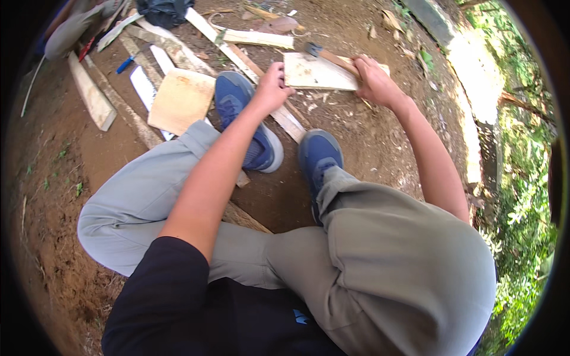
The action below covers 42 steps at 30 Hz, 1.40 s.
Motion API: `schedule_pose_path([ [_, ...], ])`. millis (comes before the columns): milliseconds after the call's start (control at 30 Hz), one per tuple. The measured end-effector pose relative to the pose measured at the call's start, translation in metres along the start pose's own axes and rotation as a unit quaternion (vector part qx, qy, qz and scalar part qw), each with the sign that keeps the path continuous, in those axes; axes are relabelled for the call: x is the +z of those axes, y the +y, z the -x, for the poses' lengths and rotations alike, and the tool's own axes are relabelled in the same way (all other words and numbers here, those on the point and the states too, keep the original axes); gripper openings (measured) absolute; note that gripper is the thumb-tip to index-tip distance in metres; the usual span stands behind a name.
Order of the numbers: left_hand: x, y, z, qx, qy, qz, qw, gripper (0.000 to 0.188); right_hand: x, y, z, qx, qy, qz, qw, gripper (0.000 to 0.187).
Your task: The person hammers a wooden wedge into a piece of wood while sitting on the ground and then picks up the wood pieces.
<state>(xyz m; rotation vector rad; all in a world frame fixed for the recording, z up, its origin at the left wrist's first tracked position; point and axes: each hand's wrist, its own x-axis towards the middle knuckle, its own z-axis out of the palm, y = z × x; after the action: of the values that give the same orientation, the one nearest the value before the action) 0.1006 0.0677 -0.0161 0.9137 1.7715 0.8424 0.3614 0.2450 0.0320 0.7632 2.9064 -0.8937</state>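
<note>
Offcuts (181, 99) flank board (314, 72); hands (271, 88) grip.

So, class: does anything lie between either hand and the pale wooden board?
Nothing visible. The left hand grips the wooden board at its left edge; the right hand presses a hammer handle against its right end.

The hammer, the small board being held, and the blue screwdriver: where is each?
hammer (332, 57), head view, on its wooden handle.
small board (314, 74), head view, on its pale flat face.
blue screwdriver (125, 64), head view, on its blue handle.
</note>
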Motion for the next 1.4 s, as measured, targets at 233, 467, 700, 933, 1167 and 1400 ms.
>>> schedule_pose_path([
  [233, 0.004, 0.010, 0.002, 0.036, 0.008, -0.034, 0.999, 0.074, 0.002, 0.009, 0.005, 0.009, 0.003, -0.011, 1.000, 0.068],
  [467, 0.001, 0.004, 0.001, 0.026, 0.001, -0.026, 0.999, 0.070, 0.001, 0.013, -0.001, -0.015, -0.019, 0.000, 1.000, 0.064],
  [700, 0.003, 0.005, -0.002, 0.034, 0.014, -0.066, 0.997, 0.069, -0.012, -0.003, 0.015, 0.011, 0.050, 0.042, 0.998, 0.061],
  [933, 0.001, 0.003, -0.002, 0.040, 0.001, -0.053, 0.998, 0.065, -0.058, -0.106, 0.054, 0.185, 0.033, -0.120, 0.975, 0.043],
  [1167, 0.000, 0.011, 0.001, 0.020, 0.006, -0.025, 0.999, 0.064, -0.055, -0.134, 0.074, 0.153, 0.081, -0.165, 0.971, 0.033],
  [1400, -0.005, 0.004, -0.001, 0.018, 0.008, -0.056, 0.998, 0.065, -0.043, -0.141, 0.073, 0.186, 0.037, -0.085, 0.978, 0.032],
])
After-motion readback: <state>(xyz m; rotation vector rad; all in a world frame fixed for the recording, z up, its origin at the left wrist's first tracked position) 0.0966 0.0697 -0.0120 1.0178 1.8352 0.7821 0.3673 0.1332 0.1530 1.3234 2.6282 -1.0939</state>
